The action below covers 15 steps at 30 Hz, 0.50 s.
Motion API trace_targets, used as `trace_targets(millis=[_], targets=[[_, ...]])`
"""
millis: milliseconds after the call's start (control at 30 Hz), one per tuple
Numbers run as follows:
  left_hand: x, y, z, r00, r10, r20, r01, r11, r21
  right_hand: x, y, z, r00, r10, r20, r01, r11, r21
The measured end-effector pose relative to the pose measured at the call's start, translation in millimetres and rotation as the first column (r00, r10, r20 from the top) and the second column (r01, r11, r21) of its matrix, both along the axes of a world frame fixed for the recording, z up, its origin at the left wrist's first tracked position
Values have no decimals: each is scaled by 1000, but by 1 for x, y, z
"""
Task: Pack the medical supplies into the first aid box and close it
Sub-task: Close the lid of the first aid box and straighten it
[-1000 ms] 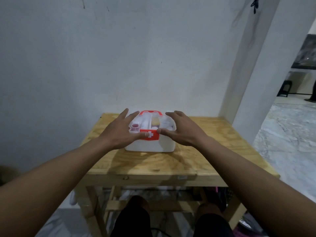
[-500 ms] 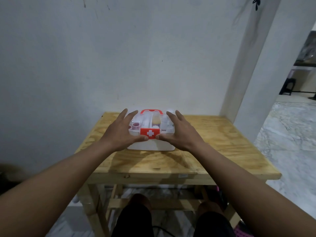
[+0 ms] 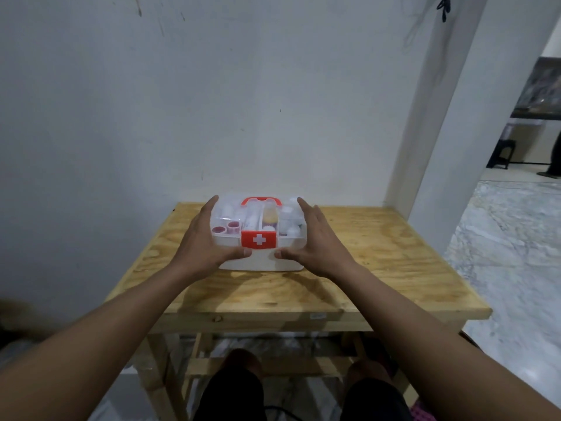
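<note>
The white first aid box [image 3: 261,263] stands on the wooden table [image 3: 382,268] near the wall, its clear lid down. The red latch with a white cross [image 3: 258,239] lies flat on the front, and the red handle [image 3: 261,200] lies on top. Through the lid I see small tape rolls, white items and a yellowish item. My left hand [image 3: 206,241] lies along the box's left side with its thumb on the front. My right hand [image 3: 315,241] lies along the right side, thumb on the front as well.
The table stands against a white wall, with a white pillar [image 3: 431,147] at its right rear. My knees [image 3: 239,369] are under the table's front edge. A tiled floor [image 3: 510,238] opens to the right.
My hands have slid from the lid's top and the latch outward to the box's two sides. The latch now shows fully and lies flat against the front.
</note>
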State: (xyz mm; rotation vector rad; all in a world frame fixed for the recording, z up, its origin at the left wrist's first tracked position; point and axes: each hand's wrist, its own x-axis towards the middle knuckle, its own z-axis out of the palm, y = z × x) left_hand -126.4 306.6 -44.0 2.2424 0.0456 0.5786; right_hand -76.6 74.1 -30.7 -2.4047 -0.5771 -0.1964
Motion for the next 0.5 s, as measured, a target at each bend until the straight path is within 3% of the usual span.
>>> trace_targets(millis=[133, 500], targets=[[1, 8, -9, 997, -74, -34, 68, 987, -145, 2, -7, -9, 991, 32, -128, -6, 980, 200], [23, -4, -10, 997, -82, -5, 79, 978, -192, 29, -20, -8, 990, 19, -140, 15, 972, 236]])
